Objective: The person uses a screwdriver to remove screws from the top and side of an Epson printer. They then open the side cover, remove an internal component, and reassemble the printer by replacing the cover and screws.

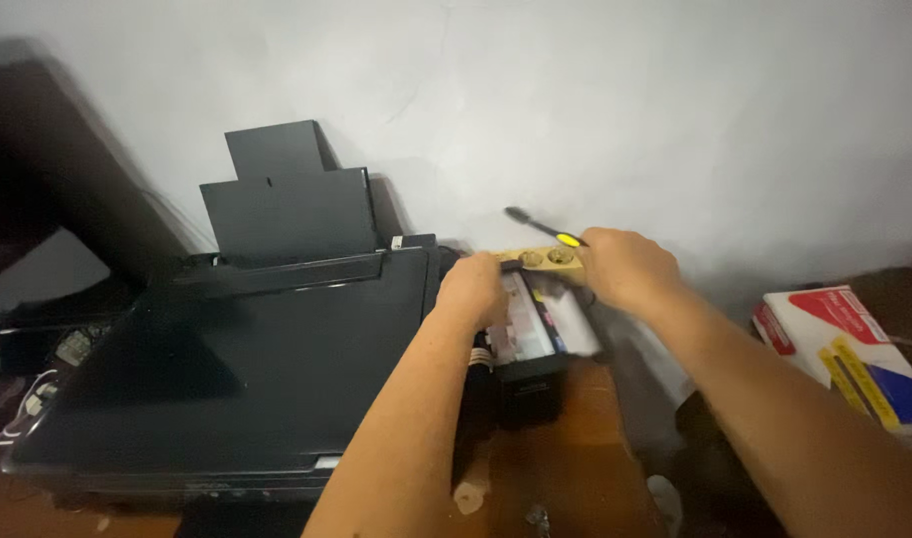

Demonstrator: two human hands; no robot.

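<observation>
Both hands are at work on the ink tank box (536, 344) that hangs off the right side of a black printer (277, 369), on a reddish-brown wooden desk (576, 468) pushed against a pale plaster wall. The left hand (473, 289) is curled over the box's left top edge, fingers closed on it as if to steady it. The right hand (625, 267) is closed around a thin dark tool (546, 229) with a yellow-green band, its black tip pointing up and left over the box's tan top, where round caps sit in a row. This looks like the stage of getting at the caps or the tanks beneath; working the tool tip in would need a firm left-hand hold, since the box seems to be tilted. The printer is smooth matte plastic with its rear paper tray upright. The box shows a whitish front panel. A red, white and blue carton (855, 349) lies near the desk's right edge.
</observation>
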